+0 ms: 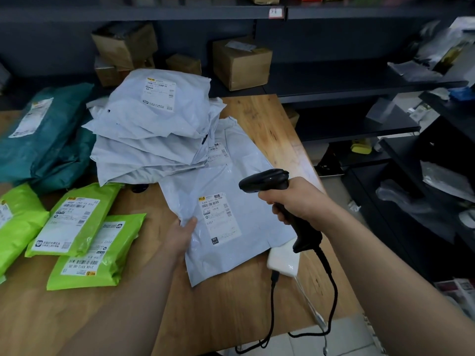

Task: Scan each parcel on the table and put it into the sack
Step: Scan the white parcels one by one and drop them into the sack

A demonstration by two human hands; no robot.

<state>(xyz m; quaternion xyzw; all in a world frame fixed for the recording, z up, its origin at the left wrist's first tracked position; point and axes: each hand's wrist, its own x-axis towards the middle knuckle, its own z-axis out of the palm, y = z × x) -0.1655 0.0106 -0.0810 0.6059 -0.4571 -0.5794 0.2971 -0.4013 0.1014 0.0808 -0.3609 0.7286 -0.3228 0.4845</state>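
A pale grey parcel (226,242) lies on the wooden table (128,317) with its white label facing up. My left hand (182,233) holds its left edge, thumb on top. My right hand (295,201) grips a black barcode scanner (267,179) whose head points left and down over that label. Behind it sits a stack of several more pale grey parcels (154,132). Three lime green parcels (77,219) lie at the left front, and dark teal parcels (43,140) at the far left. No sack is in view.
A white box (282,260) lies under the parcel's right corner, and the scanner's black cable (331,286) loops off the table's front edge. Dark shelves (334,83) behind and to the right hold cardboard boxes (241,62) and bagged goods.
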